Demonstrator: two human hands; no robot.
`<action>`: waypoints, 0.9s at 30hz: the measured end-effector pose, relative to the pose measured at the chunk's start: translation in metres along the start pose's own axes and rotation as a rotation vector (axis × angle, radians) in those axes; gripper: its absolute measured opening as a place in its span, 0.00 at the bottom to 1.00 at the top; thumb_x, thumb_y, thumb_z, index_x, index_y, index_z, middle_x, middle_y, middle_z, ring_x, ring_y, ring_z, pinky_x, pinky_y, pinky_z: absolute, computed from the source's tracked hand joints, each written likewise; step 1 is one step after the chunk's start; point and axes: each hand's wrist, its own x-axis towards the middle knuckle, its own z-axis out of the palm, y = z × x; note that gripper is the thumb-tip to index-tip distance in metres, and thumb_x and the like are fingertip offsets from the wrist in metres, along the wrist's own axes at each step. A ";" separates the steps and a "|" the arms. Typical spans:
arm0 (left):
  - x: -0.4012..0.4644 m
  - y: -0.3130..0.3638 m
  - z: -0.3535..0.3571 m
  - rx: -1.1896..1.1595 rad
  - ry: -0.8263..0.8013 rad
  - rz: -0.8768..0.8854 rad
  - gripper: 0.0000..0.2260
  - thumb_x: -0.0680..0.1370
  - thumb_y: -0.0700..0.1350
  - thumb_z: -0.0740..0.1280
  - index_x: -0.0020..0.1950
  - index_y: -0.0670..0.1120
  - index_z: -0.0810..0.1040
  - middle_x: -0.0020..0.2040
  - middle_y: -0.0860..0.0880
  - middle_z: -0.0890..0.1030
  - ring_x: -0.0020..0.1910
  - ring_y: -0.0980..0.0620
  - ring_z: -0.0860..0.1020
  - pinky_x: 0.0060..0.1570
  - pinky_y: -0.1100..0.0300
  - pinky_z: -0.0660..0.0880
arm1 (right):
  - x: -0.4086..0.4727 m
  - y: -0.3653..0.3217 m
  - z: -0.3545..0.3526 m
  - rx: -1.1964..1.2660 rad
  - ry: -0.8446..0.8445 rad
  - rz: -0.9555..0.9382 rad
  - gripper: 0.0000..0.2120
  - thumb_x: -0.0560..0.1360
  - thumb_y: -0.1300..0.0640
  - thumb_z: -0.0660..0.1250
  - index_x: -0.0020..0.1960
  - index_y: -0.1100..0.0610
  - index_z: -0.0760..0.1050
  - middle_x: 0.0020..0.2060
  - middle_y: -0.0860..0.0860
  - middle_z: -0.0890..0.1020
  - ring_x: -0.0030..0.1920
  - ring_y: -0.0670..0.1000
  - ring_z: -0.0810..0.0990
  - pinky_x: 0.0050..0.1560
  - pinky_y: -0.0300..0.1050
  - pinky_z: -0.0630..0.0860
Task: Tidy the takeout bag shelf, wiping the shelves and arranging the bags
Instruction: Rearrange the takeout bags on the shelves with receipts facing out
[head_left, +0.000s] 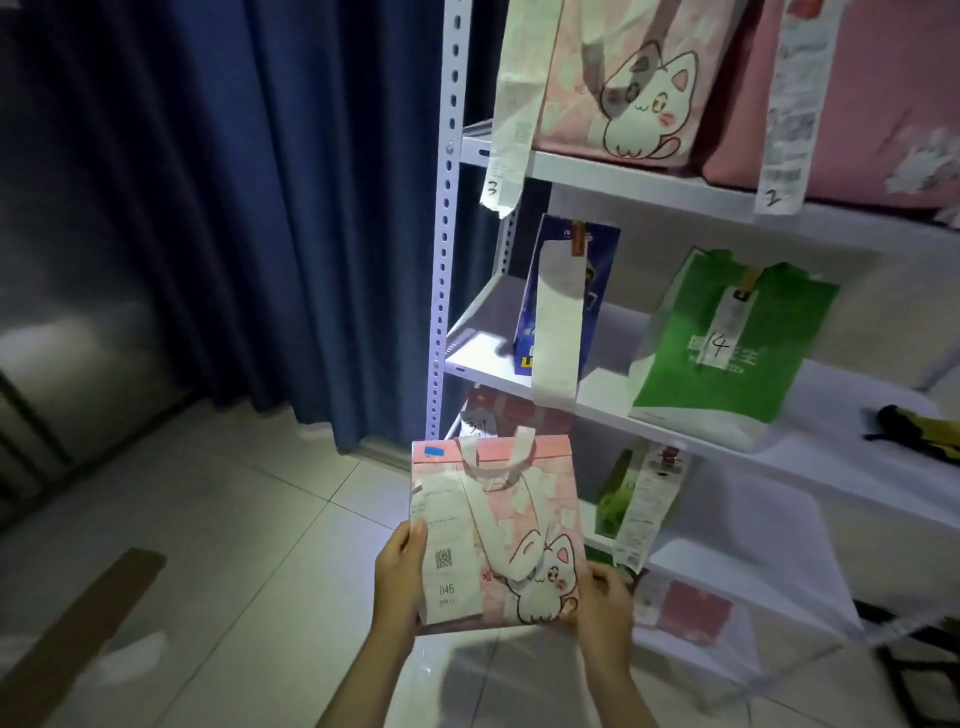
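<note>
Right now the pink cat bag (511, 540) is hanging in the air over the floor, long axis upright, handles at twelve o'clock. The left hand (400, 571) is pinching its nine o'clock edge and the right hand (605, 597) is gripping its lower corner at four o'clock. The shelf (649, 182) is lying toward two o'clock, so the right hand is nearer.

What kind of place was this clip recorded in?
Probably a takeout order pickup or staging corner: a white metal shelf rack holds bags with numbered receipts, such as the green bag, and both hands hold a pink cat bag.
</note>
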 end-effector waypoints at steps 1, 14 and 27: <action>0.008 0.004 -0.005 0.002 0.002 0.011 0.16 0.84 0.55 0.63 0.50 0.42 0.78 0.44 0.45 0.86 0.42 0.44 0.87 0.43 0.44 0.84 | 0.003 -0.002 0.009 -0.015 -0.032 0.002 0.05 0.82 0.54 0.66 0.48 0.51 0.79 0.44 0.48 0.84 0.42 0.47 0.83 0.26 0.33 0.75; 0.069 0.016 -0.033 0.005 0.135 0.071 0.12 0.85 0.52 0.64 0.46 0.55 0.84 0.46 0.47 0.88 0.44 0.46 0.87 0.44 0.47 0.82 | 0.108 -0.011 0.077 -0.083 -0.346 0.069 0.04 0.82 0.59 0.66 0.52 0.57 0.79 0.49 0.56 0.85 0.49 0.57 0.85 0.40 0.50 0.85; 0.112 -0.002 -0.045 0.045 0.406 0.147 0.11 0.84 0.52 0.65 0.46 0.56 0.84 0.43 0.53 0.86 0.36 0.60 0.81 0.41 0.55 0.76 | 0.248 -0.017 0.125 -0.330 -0.201 0.199 0.28 0.81 0.66 0.64 0.79 0.62 0.58 0.72 0.65 0.72 0.68 0.66 0.76 0.58 0.53 0.75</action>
